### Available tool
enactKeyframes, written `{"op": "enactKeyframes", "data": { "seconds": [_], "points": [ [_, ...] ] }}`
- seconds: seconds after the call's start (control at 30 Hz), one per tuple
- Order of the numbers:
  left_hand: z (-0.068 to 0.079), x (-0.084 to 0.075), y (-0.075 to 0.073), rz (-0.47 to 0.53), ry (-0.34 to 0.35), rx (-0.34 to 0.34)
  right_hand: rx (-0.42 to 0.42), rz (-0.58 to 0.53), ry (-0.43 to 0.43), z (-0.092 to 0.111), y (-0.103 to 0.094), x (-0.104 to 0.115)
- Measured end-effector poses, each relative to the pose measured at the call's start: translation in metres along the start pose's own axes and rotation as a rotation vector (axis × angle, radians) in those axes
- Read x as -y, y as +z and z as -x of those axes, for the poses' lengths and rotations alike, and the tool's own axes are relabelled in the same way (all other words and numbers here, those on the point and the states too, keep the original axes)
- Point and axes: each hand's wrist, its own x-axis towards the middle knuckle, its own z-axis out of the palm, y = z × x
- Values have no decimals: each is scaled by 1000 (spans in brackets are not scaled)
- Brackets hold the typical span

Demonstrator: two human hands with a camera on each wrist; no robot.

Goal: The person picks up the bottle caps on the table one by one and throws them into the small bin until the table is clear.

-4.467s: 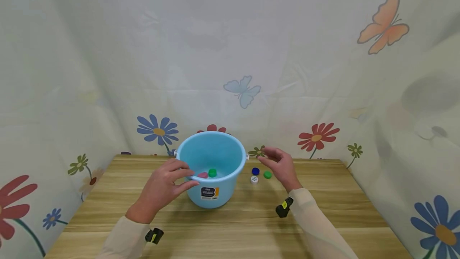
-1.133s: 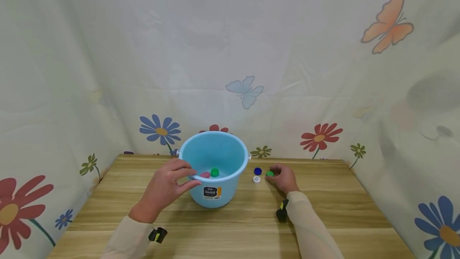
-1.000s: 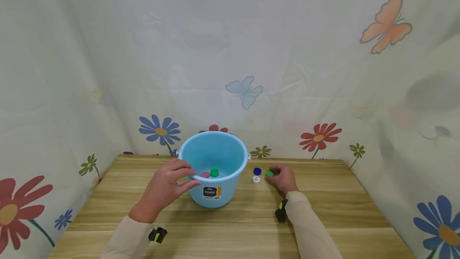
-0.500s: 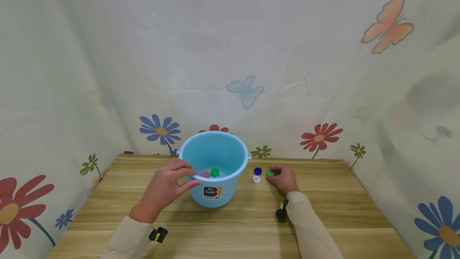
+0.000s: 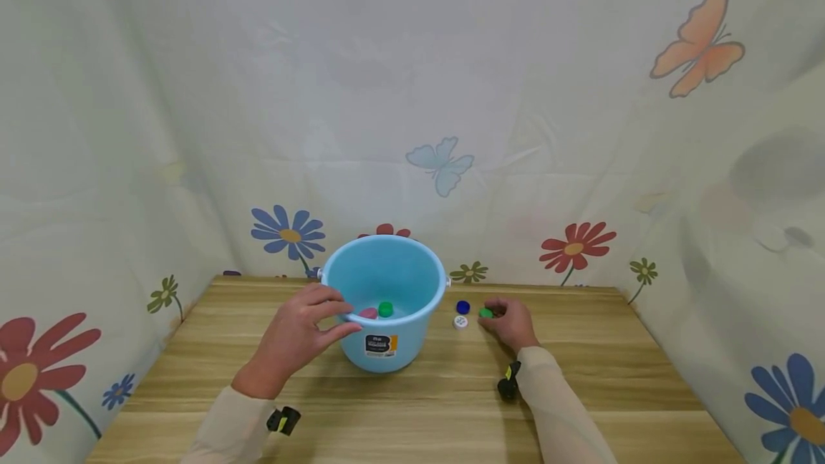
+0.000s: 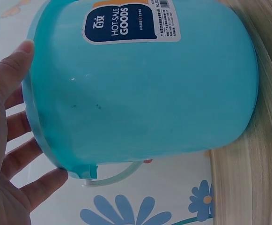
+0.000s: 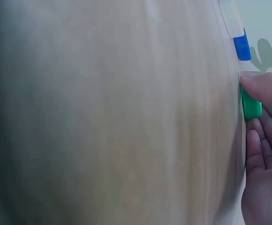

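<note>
A light blue bucket (image 5: 387,342) stands upright on the wooden table. My left hand (image 5: 293,339) grips its near left rim, thumb outside and fingers over the inner side, as the left wrist view (image 6: 9,136) also shows. Inside the bucket lie a green bottle cap (image 5: 385,308) and a pink cap-like piece (image 5: 368,313), partly hidden by the rim. To the right, my right hand (image 5: 512,322) pinches another green bottle cap (image 5: 485,313) between thumb and fingers at table level. This ribbed green cap (image 7: 252,104) appears between the fingers in the right wrist view.
A blue bottle cap (image 5: 462,307) and a white bottle cap (image 5: 460,322) lie on the table (image 5: 399,414) between the bucket and my right hand. Behind the table hangs a pale curtain (image 5: 361,92) printed with flowers and butterflies.
From above the table, my right hand has come down onto the green cap and now pinches it. Over the last second it hardly moves. My left hand stays on the bucket rim.
</note>
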Motion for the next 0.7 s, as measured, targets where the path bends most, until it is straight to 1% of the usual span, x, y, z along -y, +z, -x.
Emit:
{"op": "enactKeyframes", "data": {
  "seconds": [0.17, 0.3, 0.53, 0.7],
  "points": [
    [0, 1, 2, -10, 16, -7, 13, -15, 8, 2, -3, 0],
    [0, 2, 1, -7, 12, -8, 35, 3, 6, 2, -5, 2],
    [0, -1, -1, -4, -1, 15, 52, 46, -39, 2, -9, 1],
    [-1, -1, -1, -9, -1, 25, 52, 29, -49, 6, -11, 3]
  ]
}}
